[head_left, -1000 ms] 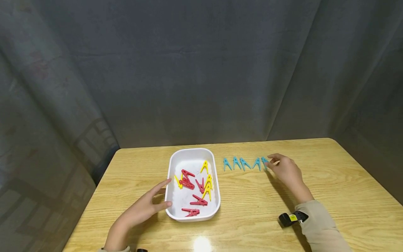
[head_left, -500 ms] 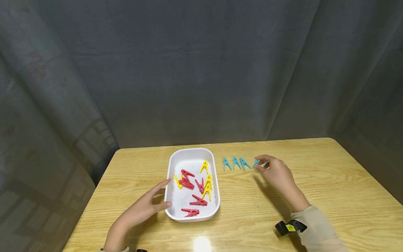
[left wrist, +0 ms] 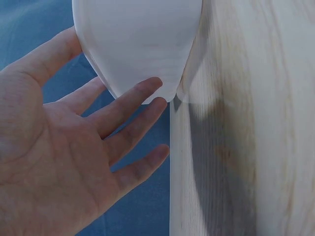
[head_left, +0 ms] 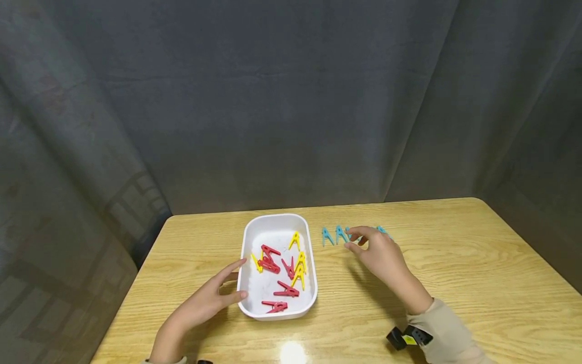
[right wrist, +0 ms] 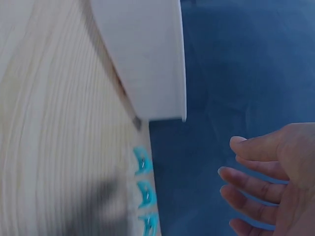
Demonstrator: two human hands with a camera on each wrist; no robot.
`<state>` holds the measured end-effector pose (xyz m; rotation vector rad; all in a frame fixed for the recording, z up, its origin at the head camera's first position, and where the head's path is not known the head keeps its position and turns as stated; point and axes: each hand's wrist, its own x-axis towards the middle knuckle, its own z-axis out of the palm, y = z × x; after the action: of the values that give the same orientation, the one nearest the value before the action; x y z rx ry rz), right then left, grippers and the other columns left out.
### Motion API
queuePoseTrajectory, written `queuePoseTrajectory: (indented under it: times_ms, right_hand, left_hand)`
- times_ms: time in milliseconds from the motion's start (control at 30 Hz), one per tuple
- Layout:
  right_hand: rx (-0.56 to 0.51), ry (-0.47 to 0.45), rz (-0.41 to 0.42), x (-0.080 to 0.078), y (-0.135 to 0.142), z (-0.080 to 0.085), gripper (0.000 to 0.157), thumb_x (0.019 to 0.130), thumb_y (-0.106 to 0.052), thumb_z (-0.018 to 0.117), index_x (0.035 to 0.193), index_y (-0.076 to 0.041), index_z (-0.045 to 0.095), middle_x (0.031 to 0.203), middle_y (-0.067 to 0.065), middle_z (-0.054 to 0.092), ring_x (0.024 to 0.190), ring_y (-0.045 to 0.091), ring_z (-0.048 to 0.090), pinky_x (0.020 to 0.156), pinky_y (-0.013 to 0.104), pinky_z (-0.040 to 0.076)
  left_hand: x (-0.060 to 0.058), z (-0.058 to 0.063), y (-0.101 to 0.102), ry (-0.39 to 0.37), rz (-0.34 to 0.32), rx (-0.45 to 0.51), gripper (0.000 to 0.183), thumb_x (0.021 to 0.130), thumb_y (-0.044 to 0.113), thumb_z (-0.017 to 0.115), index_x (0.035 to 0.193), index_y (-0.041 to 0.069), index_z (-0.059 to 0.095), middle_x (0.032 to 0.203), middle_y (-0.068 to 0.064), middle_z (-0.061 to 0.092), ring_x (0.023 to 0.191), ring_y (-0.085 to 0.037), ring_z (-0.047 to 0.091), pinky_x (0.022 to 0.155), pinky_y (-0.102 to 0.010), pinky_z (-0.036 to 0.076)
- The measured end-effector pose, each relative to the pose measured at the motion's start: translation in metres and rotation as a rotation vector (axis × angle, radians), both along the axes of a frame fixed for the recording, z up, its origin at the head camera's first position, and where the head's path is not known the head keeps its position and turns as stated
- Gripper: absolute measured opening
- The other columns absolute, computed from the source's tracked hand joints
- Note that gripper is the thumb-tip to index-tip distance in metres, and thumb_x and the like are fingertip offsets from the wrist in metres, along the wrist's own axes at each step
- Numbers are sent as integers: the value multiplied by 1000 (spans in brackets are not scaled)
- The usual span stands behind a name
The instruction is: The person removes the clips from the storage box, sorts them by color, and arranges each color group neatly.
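A white plastic tray (head_left: 313, 298) stands on the table, holding several red clothespins (head_left: 287, 290) and yellow clothespins (head_left: 298, 276). My left hand (head_left: 202, 304) touches the tray's left side, fingers spread and fairly straight; its fingertips (left wrist: 156, 82) lie against the wall in the left wrist view. To the tray's right runs a row of blue clothespins (head_left: 327, 236). Over that row hovers my right hand (head_left: 379, 253), hiding part of it. The right wrist view shows this hand (right wrist: 275, 182) with loosely bent fingers and nothing between thumb and fingers, apart from the clothespins (right wrist: 146, 194).
The wooden table (head_left: 454, 242) reaches out to the right of the row, and its far edge lies just behind the blue clothespins. A grey curtain (head_left: 282, 111) hangs behind and at both sides. My right wrist carries a black camera (head_left: 397, 338).
My right hand has moved left along the row, from the rightmost blue clothespin to the middle ones. The right-end clothespin shows again behind it. My left hand and the tray stay put.
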<state>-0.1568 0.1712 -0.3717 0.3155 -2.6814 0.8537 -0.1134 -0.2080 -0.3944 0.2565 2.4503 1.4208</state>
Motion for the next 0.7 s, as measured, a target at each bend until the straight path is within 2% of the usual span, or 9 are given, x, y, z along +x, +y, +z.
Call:
queuePoseTrajectory:
  times_ms: [133, 267, 433, 567, 700]
  right_hand:
    - [-9, 19, 33, 4, -16, 5, 27, 84, -15, 80, 110, -9, 74, 91, 1, 70, 84, 23, 64, 59, 32, 47]
    - [-27, -2, 59, 7, -33, 11, 26, 84, -15, 81, 109, -11, 74, 92, -1, 70, 85, 22, 63, 59, 31, 46]
    - [-69, 10, 112, 9, -60, 18, 25, 83, -14, 82, 107, -14, 75, 91, -4, 69, 85, 20, 63, 66, 33, 47]
    - [-105, 3, 203, 12, -81, 19, 25, 82, -13, 82, 106, -16, 75, 91, -8, 68, 85, 16, 61, 67, 31, 47]
    - [-94, -29, 321, 14, -97, 15, 24, 84, -13, 81, 107, -17, 74, 95, -7, 68, 87, 16, 61, 69, 30, 49]
  left_hand:
    - [-1, 0, -1, 0, -6, 12, 72, 92, 25, 73, 153, 15, 37, 145, -23, 45, 134, -42, 42, 105, -62, 35]
    - [-1, -1, -1, 10, -30, 26, 73, 92, 25, 72, 154, 13, 35, 145, -25, 45, 134, -43, 41, 104, -63, 35]
    - [-2, 0, -3, 13, -38, 32, 72, 93, 23, 71, 154, 12, 34, 143, -25, 47, 133, -42, 42, 105, -62, 35]
    - [-2, 1, -5, 17, -38, 30, 72, 93, 22, 71, 153, 11, 35, 142, -25, 47, 133, -42, 43, 104, -63, 35]
    - [-2, 1, -5, 25, -42, 35, 71, 93, 22, 72, 153, 10, 35, 141, -25, 48, 133, -43, 42, 104, -63, 35]
